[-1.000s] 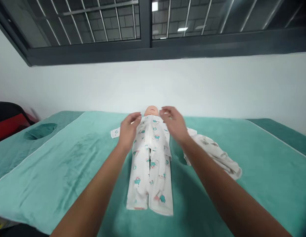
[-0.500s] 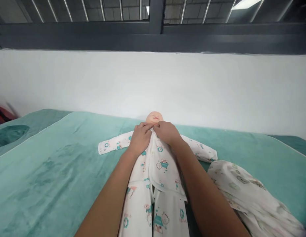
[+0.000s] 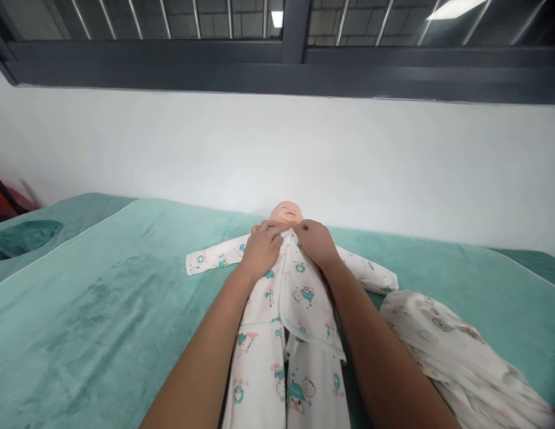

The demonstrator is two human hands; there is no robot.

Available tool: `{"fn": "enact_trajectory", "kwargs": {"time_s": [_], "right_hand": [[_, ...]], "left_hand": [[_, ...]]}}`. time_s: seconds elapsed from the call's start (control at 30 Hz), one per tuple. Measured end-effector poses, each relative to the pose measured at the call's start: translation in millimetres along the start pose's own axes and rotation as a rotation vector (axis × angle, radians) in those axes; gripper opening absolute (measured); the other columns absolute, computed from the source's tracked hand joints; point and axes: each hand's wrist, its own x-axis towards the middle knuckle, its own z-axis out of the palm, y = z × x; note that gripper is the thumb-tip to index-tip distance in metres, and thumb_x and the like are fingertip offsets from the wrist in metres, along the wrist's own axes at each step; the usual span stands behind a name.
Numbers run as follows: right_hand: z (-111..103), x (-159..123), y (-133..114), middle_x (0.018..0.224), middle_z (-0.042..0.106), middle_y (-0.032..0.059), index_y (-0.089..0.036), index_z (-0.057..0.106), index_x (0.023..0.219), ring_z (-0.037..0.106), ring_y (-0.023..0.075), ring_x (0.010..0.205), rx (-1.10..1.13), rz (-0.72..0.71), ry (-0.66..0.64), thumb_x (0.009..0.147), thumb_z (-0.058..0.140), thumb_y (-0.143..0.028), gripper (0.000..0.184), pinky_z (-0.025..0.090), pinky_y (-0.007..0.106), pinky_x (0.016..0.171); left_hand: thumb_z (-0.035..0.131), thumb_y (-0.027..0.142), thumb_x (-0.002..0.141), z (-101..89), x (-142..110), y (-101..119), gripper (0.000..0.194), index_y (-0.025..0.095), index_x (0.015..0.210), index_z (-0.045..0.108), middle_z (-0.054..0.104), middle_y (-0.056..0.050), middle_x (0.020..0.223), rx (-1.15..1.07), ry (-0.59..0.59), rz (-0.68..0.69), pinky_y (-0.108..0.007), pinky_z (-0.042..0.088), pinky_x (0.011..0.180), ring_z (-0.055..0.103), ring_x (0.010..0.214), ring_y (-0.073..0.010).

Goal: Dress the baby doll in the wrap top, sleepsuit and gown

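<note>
A baby doll [image 3: 287, 211] lies on its back with its head toward the wall. It is dressed in a white printed baby shirt [image 3: 299, 298] and matching trousers [image 3: 263, 381], the sleeves spread to both sides. At the neckline, just below the doll's chin, my left hand [image 3: 263, 247] has its fingers closed on the collar. Opposite it my right hand [image 3: 316, 241] pinches the collar's other side, close to the left fingertips. The cloth between the fingertips is mostly hidden. One front panel overlaps the other down the chest.
A crumpled white printed cloth [image 3: 456, 345] lies at the lower right. The surface is covered in a green plush sheet [image 3: 102, 310]. Behind it rises a white wall [image 3: 277, 149] under a dark window frame [image 3: 170, 65]. A red and black item [image 3: 4, 202] shows at the far left.
The view has shifted slightly, so everything sits a little further right. My right hand's fingers have moved slightly apart from the left ones; both remain at the collar.
</note>
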Motion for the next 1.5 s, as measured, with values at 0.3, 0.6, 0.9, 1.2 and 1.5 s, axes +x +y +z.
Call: {"fn": "enact_trajectory", "kwargs": {"time_s": [0.3, 0.6, 0.9, 1.2, 1.5], "right_hand": [[9, 3, 2, 0.062, 0.053, -0.0008, -0.019, 0.048, 0.058, 0.044, 0.0131, 0.061, 0.114, 0.057, 0.099, 0.084, 0.046, -0.043, 0.035, 0.03, 0.025, 0.058], [-1, 0, 5, 0.067, 0.055, -0.0014, -0.018, 0.058, 0.069, 0.046, 0.0134, 0.066, 0.377, -0.127, -0.09, 0.079, 0.05, -0.045, 0.031, 0.034, 0.025, 0.06], [1, 2, 6, 0.07, 0.057, -0.0029, -0.019, 0.06, 0.073, 0.049, 0.0132, 0.066, 0.385, -0.12, -0.132, 0.073, 0.054, -0.035, 0.017, 0.036, 0.026, 0.062], [11, -5, 5, 0.075, 0.06, -0.0021, -0.021, 0.058, 0.08, 0.052, 0.0148, 0.069, 0.382, 0.03, 0.103, 0.071, 0.051, -0.031, 0.016, 0.038, 0.027, 0.065], [-1, -82, -17, 0.074, 0.055, -0.0027, -0.023, 0.05, 0.082, 0.05, 0.0141, 0.066, 0.279, -0.036, 0.215, 0.08, 0.051, -0.038, 0.016, 0.037, 0.026, 0.065]], "left_hand": [[0.03, 0.017, 0.089, 3.3, 0, -5, 0.047, 0.026, 0.123, 0.061, 0.057, -0.006, 0.123, 0.006, 0.02, -0.05, -0.038, 0.032, 0.104, 0.046, 0.117, -0.0194], [0.032, 0.016, 0.086, 2.6, 1, -6, 0.046, 0.025, 0.123, 0.058, 0.055, -0.005, 0.129, -0.062, 0.013, -0.104, -0.04, 0.032, 0.107, 0.046, 0.121, -0.0207], [0.036, 0.02, 0.083, -4.9, 2, 0, 0.041, 0.024, 0.115, 0.06, 0.054, -0.004, 0.131, -0.254, -0.029, -0.261, -0.04, 0.031, 0.109, 0.043, 0.126, -0.0231], [0.04, 0.014, 0.081, 0.7, -7, 0, 0.041, 0.027, 0.112, 0.063, 0.055, -0.002, 0.128, -0.289, 0.122, -0.146, -0.036, 0.034, 0.108, 0.048, 0.123, -0.0187], [0.048, 0.027, 0.089, -4.5, -52, 14, 0.026, 0.028, 0.106, 0.068, 0.055, -0.001, 0.132, -0.258, 0.171, -0.092, -0.036, 0.031, 0.111, 0.044, 0.127, -0.018]]}}
